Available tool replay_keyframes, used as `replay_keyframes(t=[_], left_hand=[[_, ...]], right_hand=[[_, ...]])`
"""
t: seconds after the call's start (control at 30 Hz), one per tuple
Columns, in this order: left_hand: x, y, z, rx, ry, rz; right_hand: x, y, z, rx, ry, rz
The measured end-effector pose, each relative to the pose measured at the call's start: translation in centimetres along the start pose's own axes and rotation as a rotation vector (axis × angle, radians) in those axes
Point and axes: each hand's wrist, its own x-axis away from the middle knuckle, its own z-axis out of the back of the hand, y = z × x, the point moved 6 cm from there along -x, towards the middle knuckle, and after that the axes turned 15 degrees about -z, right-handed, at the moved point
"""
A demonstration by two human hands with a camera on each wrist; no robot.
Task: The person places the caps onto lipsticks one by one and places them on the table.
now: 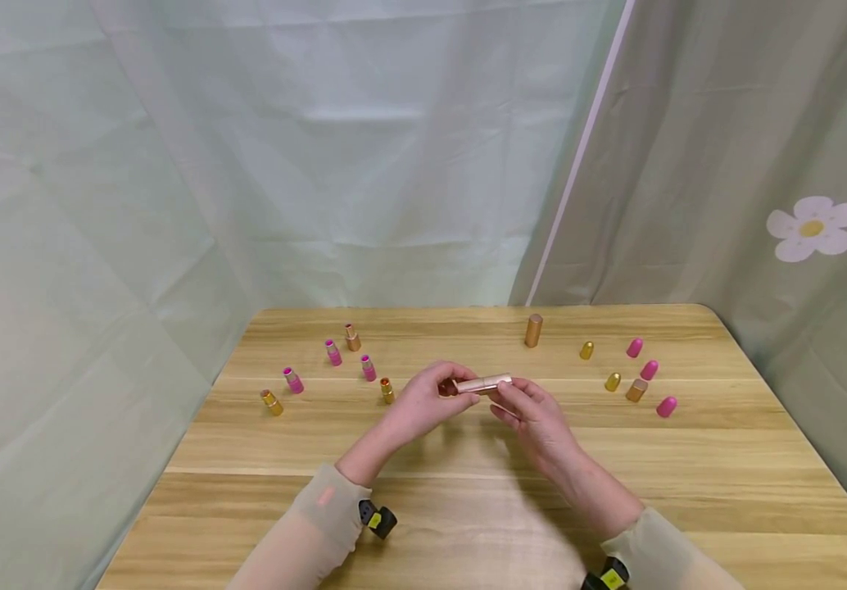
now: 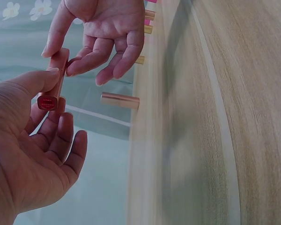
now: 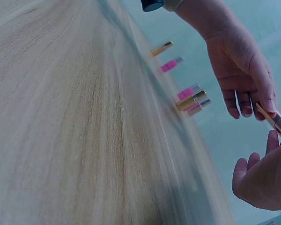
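A closed rose-gold lipstick (image 1: 484, 383) lies roughly level between my two hands, above the table. My left hand (image 1: 421, 403) pinches its left end between thumb and fingers; in the left wrist view, a red label shows on the end face of the lipstick (image 2: 48, 102). At the other end, my right hand (image 1: 541, 422) grips it with thumb and index finger, the remaining fingers loosely bent below. From the right wrist view, the lipstick (image 3: 274, 119) is cut off by the frame's edge.
Uncapped lipstick tubes in pink (image 1: 293, 380), gold (image 1: 272, 402) and copper (image 1: 352, 338) stand on the table's left. Rounded caps in pink (image 1: 666, 406) and gold (image 1: 613, 382), plus a short copper cap (image 1: 636, 390), stand right. A taller copper cylinder (image 1: 533, 331) stands near the back edge.
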Motion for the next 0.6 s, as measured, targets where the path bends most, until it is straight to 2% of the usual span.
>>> replay_keyframes(t=[0.4, 0.5, 0.6], left_hand=[[0.37, -0.64, -0.01, -0.001, 0.018, 0.023], [0.47, -0.69, -0.12, -0.029, 0.02, 0.027], [0.62, -0.85, -0.44, -0.02, 0.019, 0.038]], right_hand=[[0.02, -0.29, 0.11, -0.009, 0.022, 0.045], [0.15, -0.5, -0.01, 0.026, 0.028, 0.075], [0.23, -0.79, -0.15, 0.109, 0.05, 0.118]])
